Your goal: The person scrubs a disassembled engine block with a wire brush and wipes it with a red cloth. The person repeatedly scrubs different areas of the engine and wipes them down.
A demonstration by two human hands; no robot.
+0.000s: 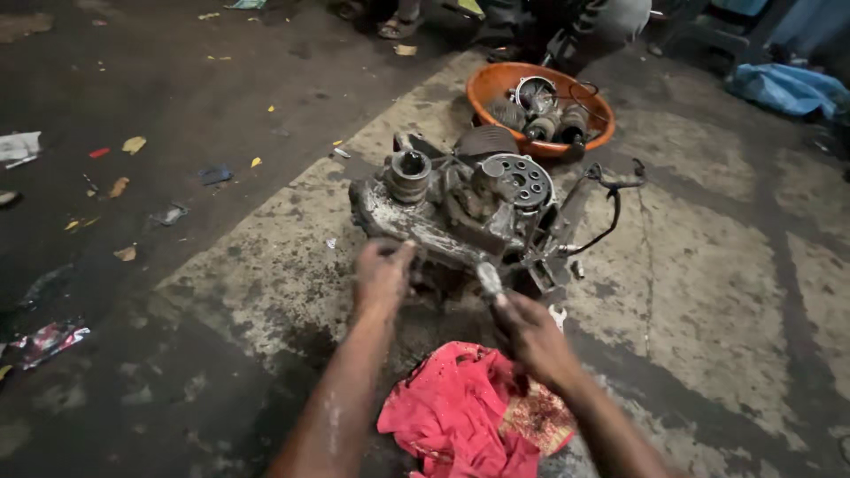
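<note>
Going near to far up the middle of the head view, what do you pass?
Red rag → right hand holding a metal tool → greasy engine block → orange basin of parts.

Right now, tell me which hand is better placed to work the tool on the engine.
Probably the right hand: it already grips the tool's handle at the engine. The left hand rests on the casing edge, bracing.

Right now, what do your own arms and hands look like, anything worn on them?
Both arms are bare to the edge of the picture: no sleeves, no gloves, no watch or rings that I can make out. The left hand and right hand look smeared with dark grease. A pale, dusty streak runs along the left forearm.
</note>
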